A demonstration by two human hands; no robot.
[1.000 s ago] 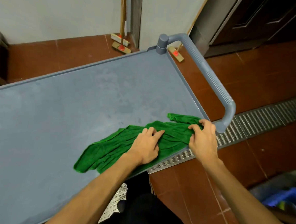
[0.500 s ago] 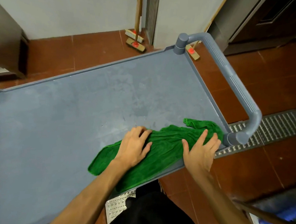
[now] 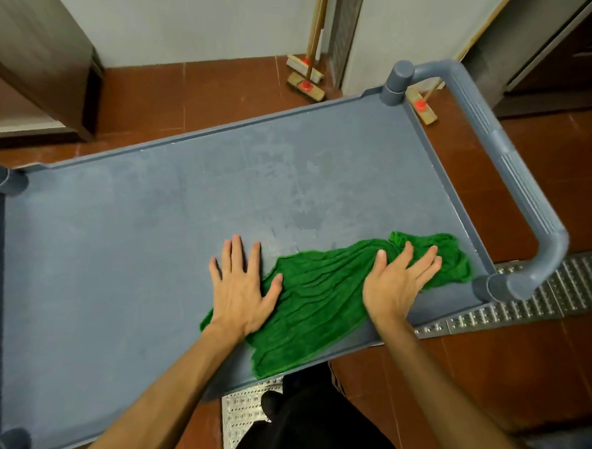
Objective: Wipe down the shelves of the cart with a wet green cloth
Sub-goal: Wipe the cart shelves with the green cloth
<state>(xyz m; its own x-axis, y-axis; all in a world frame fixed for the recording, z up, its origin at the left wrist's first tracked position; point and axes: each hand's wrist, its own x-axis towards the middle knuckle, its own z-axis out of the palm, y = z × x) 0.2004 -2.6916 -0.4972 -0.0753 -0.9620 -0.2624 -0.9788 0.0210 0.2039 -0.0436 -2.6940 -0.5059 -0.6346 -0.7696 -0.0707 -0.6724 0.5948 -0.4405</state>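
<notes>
From the head camera, a grey plastic cart top shelf (image 3: 132, 250) with a raised rim fills the view; a ribbed grey tubular handle (image 3: 507, 160) arches over its right end. Behind it, on the red tiled floor (image 3: 537, 367), two wooden push brooms (image 3: 305, 84) lean against the white wall, and a perforated metal drain grate (image 3: 523, 305) runs past the near right corner. One wrinkled green cloth (image 3: 321, 304) lies on the shelf's near right part. The left hand (image 3: 243, 290) lies flat, fingers spread, palm on the cloth's left edge. The right hand (image 3: 397, 284) presses flat and open on the cloth.
</notes>
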